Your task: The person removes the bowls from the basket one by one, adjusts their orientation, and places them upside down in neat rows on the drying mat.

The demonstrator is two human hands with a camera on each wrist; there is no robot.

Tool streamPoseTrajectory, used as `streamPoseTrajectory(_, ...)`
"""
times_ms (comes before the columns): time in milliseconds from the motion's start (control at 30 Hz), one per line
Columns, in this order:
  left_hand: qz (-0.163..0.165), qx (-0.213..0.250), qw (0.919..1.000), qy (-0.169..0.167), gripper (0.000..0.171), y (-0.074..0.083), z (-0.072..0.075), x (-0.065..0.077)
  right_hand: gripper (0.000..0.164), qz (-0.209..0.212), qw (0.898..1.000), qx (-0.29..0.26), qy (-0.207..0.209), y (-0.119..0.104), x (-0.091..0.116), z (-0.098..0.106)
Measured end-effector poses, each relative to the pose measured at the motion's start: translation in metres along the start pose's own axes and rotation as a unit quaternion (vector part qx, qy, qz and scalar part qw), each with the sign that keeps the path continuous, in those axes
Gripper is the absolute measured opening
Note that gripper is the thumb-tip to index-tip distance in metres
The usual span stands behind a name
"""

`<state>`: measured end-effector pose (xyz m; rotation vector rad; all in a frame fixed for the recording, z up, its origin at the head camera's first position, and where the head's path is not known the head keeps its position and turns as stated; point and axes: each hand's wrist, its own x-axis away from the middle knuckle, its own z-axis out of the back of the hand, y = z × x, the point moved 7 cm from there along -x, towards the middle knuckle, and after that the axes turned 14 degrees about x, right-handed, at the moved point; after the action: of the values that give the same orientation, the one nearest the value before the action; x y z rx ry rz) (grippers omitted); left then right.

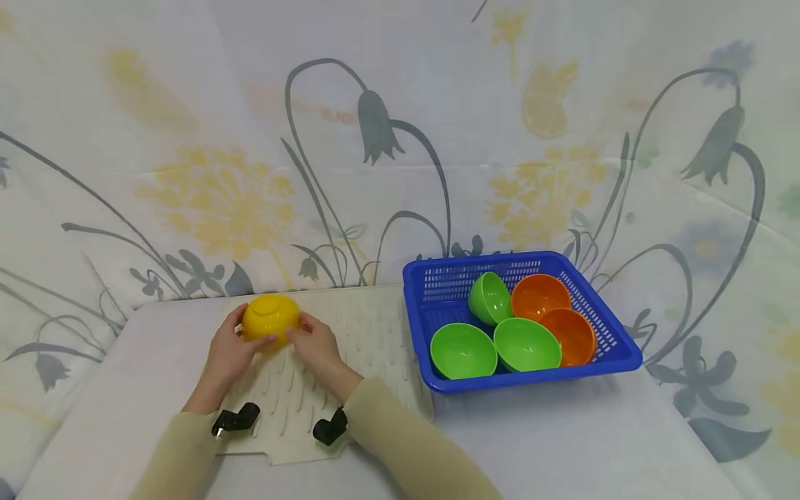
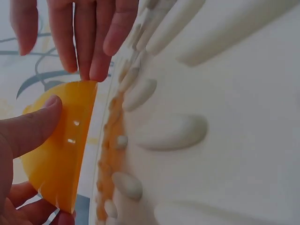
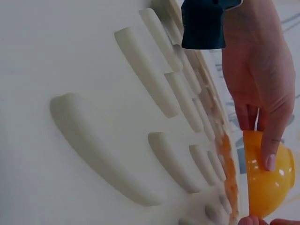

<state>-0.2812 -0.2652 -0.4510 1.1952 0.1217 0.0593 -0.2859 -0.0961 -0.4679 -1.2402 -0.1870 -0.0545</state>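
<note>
A glossy yellow bowl (image 1: 270, 314) is upside down, its base ring facing up, over the far left part of a cream ridged drying mat (image 1: 369, 361). My left hand (image 1: 228, 349) grips it from the left. In the left wrist view, the left thumb (image 2: 44, 117) presses the bowl's outer side, with fingers curled at the rim. From the other side my right hand (image 1: 319, 349) holds the bowl, fingertips at its rim. Both wrist views show the rim close over the mat, with a yellow-orange reflection on the ridges below.
Right of the mat stands a blue plastic basket (image 1: 537, 378) with slotted walls. It holds several bowls: green bowls (image 1: 464, 351) and orange bowls (image 1: 540, 295). A white cloth (image 1: 531, 444) covers the table. Behind hangs a flower-patterned backdrop (image 1: 400, 194).
</note>
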Motion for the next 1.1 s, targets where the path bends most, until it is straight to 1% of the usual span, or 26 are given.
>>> streamPoseTrajectory(167, 0.018, -0.021, 0.9996, 0.000, 0.090, -0.006, 0.003, -0.006, 0.056, 0.008, 0.999, -0.042, -0.032, -0.001, -0.004, -0.010)
streamPoseTrajectory(300, 0.028, -0.012, 0.9995, 0.002, 0.090, -0.010, 0.003, -0.009, 0.057, 0.018, 0.996, -0.057, -0.067, 0.001, -0.008, -0.016)
streamPoseTrajectory(367, 0.027, -0.006, 0.9996, 0.001, 0.091, -0.012, 0.003, -0.010, 0.058, 0.030, 0.995, -0.048, -0.084, 0.001, -0.010, -0.017)
streamPoseTrajectory(467, 0.027, -0.001, 0.9996, 0.005, 0.092, -0.015, 0.003, -0.012, 0.059, 0.044, 0.993, -0.018, -0.112, -0.001, -0.013, -0.020)
streamPoseTrajectory(600, 0.028, 0.002, 0.9992, 0.028, 0.094, -0.018, 0.006, -0.013, 0.057, 0.054, 0.988, 0.039, -0.140, -0.003, -0.016, -0.023)
streamPoseTrajectory(700, 0.029, 0.004, 0.9985, 0.047, 0.092, -0.018, 0.007, -0.015, 0.057, 0.060, 0.986, 0.065, -0.145, -0.004, -0.017, -0.024)
streamPoseTrajectory(767, 0.032, 0.003, 0.9981, 0.052, 0.089, -0.019, 0.007, -0.016, 0.057, 0.063, 0.985, 0.071, -0.142, -0.004, -0.017, -0.024)
streamPoseTrajectory(900, 0.042, 0.003, 0.9980, 0.048, 0.085, -0.021, 0.006, -0.017, 0.056, 0.073, 0.987, 0.065, -0.130, -0.001, -0.017, -0.021)
streamPoseTrajectory(1100, 0.042, 0.001, 0.9983, 0.040, 0.085, -0.020, 0.007, -0.015, 0.050, 0.093, 0.988, 0.043, -0.115, -0.004, -0.016, -0.009)
